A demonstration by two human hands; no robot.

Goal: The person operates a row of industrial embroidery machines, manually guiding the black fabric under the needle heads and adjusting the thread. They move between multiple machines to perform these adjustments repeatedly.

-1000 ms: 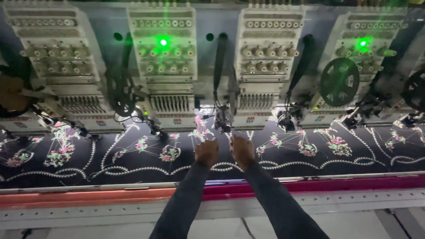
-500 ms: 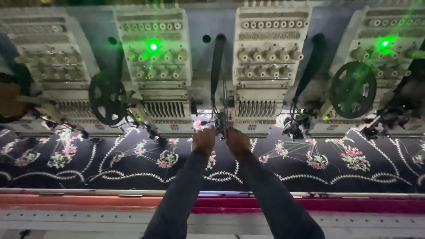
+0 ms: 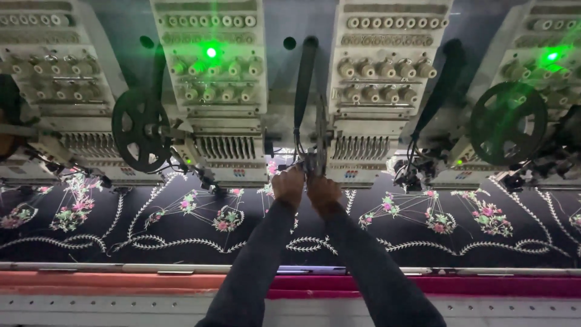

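Together, both my hands were up at the small metal thread assembly [image 3: 315, 162] that hung between the two middle embroidery heads. My left hand [image 3: 288, 186] was curled at its lower left side, and my right hand [image 3: 322, 192] sat just beside it, touching or nearly touching the left. Only the backs of both hands showed, so whether either grip was pinching thread, pressed together or spread, I could not tell. Dark sleeves [image 3: 254, 260] covered both my arms down to the wrists.

Beneath my hands lay the black cloth [image 3: 181, 242], stretched flat across the machine bed and stitched with pink and green flowers [image 3: 229, 218] and pale leafy vines. To the left of the assembly stood one cream embroidery head [image 3: 212, 91] with a glowing green lamp [image 3: 210, 52]; to the right stood another head [image 3: 381, 91]. A black spoked wheel [image 3: 140, 130] hung further left, and another wheel [image 3: 507, 123] well off to the right. Along the cloth's near edge ran a red and magenta strip [image 3: 121, 281], then a grey metal rail [image 3: 91, 309].
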